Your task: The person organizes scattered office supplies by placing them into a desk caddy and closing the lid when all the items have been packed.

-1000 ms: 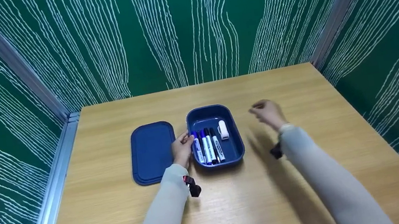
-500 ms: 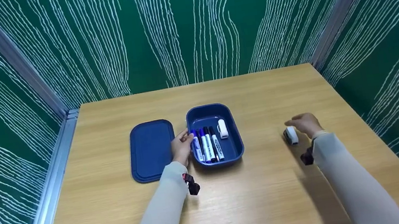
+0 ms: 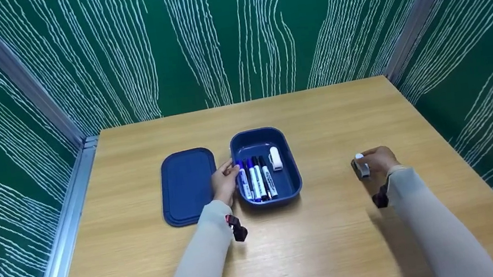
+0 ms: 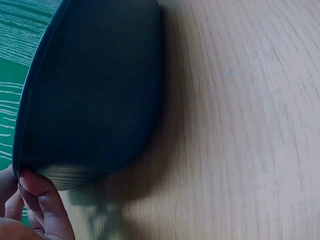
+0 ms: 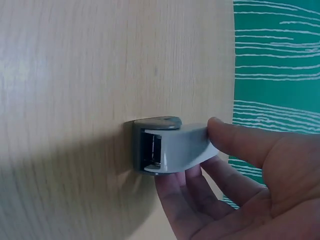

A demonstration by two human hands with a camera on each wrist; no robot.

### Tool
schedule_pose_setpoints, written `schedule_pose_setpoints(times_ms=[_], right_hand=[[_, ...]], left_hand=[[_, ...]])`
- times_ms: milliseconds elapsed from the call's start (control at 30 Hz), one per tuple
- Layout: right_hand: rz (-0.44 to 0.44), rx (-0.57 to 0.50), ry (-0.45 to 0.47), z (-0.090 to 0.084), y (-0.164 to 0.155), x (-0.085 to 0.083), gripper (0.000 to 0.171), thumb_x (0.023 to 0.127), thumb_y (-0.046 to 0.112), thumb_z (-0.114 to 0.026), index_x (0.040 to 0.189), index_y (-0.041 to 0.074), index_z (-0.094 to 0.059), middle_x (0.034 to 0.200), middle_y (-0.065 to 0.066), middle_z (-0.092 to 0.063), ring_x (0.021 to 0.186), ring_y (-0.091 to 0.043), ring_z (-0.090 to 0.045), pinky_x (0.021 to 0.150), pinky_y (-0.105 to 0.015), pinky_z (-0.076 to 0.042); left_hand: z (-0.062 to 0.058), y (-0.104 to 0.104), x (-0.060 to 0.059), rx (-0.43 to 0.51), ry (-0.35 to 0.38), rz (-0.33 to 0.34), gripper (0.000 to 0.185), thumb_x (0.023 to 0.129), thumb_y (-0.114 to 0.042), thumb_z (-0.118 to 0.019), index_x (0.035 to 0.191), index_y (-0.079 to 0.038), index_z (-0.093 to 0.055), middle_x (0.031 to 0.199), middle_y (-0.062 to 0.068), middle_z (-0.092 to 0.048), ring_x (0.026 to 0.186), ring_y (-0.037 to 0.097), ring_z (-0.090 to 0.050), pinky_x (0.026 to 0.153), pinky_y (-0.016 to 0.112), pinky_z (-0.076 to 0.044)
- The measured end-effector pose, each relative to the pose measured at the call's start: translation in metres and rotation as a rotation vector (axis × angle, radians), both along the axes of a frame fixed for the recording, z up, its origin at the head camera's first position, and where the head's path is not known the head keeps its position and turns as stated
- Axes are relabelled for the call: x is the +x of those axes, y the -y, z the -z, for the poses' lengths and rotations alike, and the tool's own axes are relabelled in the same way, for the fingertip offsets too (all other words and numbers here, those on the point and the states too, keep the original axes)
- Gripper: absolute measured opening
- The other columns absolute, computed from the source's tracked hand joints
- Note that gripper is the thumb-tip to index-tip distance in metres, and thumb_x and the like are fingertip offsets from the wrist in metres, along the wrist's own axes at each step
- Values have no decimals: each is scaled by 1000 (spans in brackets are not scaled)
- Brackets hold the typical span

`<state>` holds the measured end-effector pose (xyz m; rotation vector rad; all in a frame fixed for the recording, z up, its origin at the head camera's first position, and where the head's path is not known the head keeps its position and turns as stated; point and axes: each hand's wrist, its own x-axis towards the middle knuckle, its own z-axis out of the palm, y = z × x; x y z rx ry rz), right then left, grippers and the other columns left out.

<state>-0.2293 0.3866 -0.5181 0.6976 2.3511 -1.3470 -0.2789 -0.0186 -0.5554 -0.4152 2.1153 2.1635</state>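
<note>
A dark blue open case (image 3: pixel 290 171) (image 4: pixel 95 95) sits mid-table, holding several markers (image 3: pixel 257 182) and a white eraser (image 3: pixel 276 158). My left hand (image 3: pixel 226 181) grips the case's left rim, with fingertips (image 4: pixel 37 192) curled at its edge. On the right, my right hand (image 3: pixel 376 162) (image 5: pixel 240 175) pinches a small grey-and-white correction tape dispenser (image 3: pixel 361 166) (image 5: pixel 167 145) between thumb and fingers, just on the wooden table (image 3: pixel 336 241).
The case's flat blue lid (image 3: pixel 188 184) lies on the table to the left of my left hand. Green patterned walls enclose the table at the back and on both sides, with a metal rail (image 3: pixel 63 229) along the left edge.
My right hand swung from beside the case out to the right and down, then closed thumb and fingers on the small dispenser. My left hand stayed on the case rim.
</note>
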Motion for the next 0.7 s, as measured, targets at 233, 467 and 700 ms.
schedule_pose_setpoints(times_ms=[233,467,700], right_hand=[[70,-116,-3,3,-2,3,59,95,17,-65,143,-9,-41,129,-15,-58,90,-8,-61,85,-25,-54],[52,-164,-29,5,0,4,64,96,19,-64,146,-10,-35,137,-19,-51,98,-9,-61,93,-28,-52],[65,-205,7,0,17,0,68,99,23,-61,151,-4,-27,153,-26,-33,137,-34,-42,111,-40,-39]], left_hand=[[2,0,0,0,-1,3,39,94,-9,-65,133,-6,-62,104,9,-66,83,13,-57,62,26,-50],[1,1,1,13,-9,4,39,95,-8,-64,134,-3,-60,91,2,-60,79,15,-56,52,20,-44],[0,0,-1,-7,2,1,38,95,-9,-65,133,-6,-62,94,3,-60,78,12,-54,52,20,-44]])
